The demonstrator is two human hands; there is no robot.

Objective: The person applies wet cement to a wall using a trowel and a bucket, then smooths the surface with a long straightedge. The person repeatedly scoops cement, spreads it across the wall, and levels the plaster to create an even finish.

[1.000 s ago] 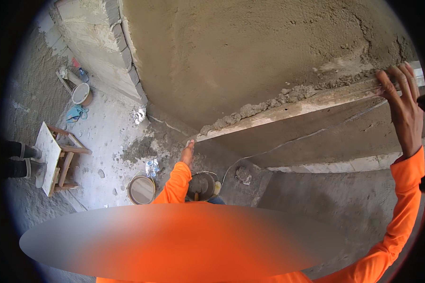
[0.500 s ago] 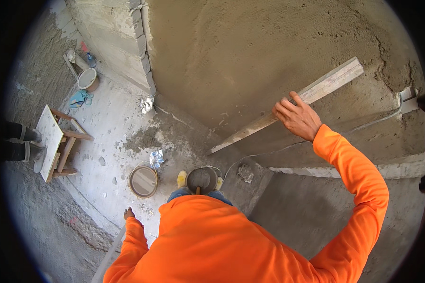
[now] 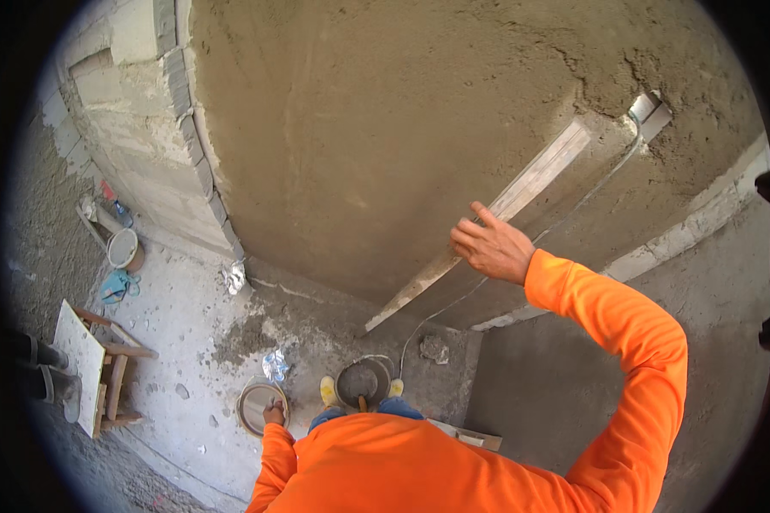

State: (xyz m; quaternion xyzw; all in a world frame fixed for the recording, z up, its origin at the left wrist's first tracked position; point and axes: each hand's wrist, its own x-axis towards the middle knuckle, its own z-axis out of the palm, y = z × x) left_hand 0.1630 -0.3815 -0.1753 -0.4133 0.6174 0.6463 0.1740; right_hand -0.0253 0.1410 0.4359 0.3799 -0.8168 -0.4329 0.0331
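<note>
My right hand [image 3: 492, 245] grips a long, pale straightedge [image 3: 543, 167] slanting across the damp plastered wall [image 3: 359, 128], its lower end near the wall's foot. My left hand [image 3: 274, 411] is down over a round bucket of grey water [image 3: 253, 406], fingers closed on something small that I cannot make out. Beside it, between my yellow boots [image 3: 328, 391], stands a second bucket [image 3: 351, 372] with grey mortar and a handle sticking out. A thin cable [image 3: 428, 318] runs down the wall past the straightedge to the floor.
At far left a person's boots [image 3: 64, 385] are by a wooden stool [image 3: 85, 350]. A pail [image 3: 124, 250], blue cloth [image 3: 115, 288] and block wall [image 3: 137, 128] are behind it. Crumpled foil [image 3: 234, 276] and a rubble lump [image 3: 433, 349] lie near the wall's foot.
My left hand has left the straightedge and dropped to the water bucket. My right hand has moved down and left, tilting the straightedge more steeply. The ridge of mortar along it no longer shows.
</note>
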